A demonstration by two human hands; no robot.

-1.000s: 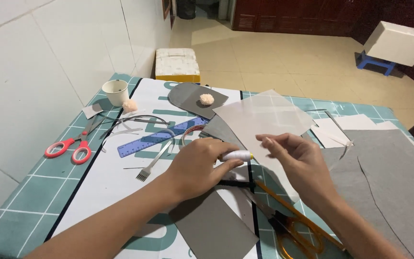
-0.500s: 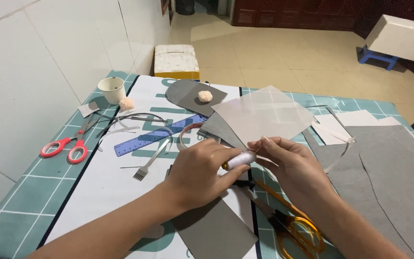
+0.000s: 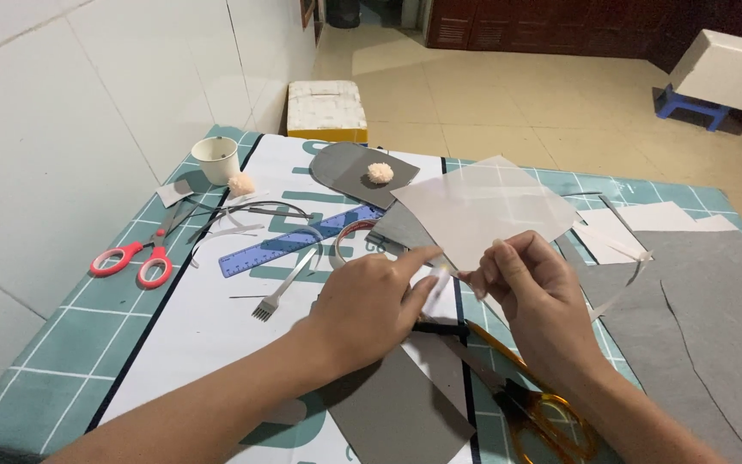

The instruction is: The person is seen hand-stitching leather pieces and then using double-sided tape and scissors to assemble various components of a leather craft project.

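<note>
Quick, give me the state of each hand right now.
Left hand: fingers curled, pinching a small white thing at the fingertips.
Right hand: closed, pinching the corner of the translucent sheet.

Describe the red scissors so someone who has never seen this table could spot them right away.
Start at the white wall on the left, then look down to the teal table edge. The red-handled scissors lie there, left of the blue ruler; the other scissors have yellow handles.

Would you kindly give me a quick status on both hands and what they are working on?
Left hand and right hand meet over the table, pinching a small white piece. Translucent sheet lies just behind. Yellow-handled scissors under the right wrist.
</note>
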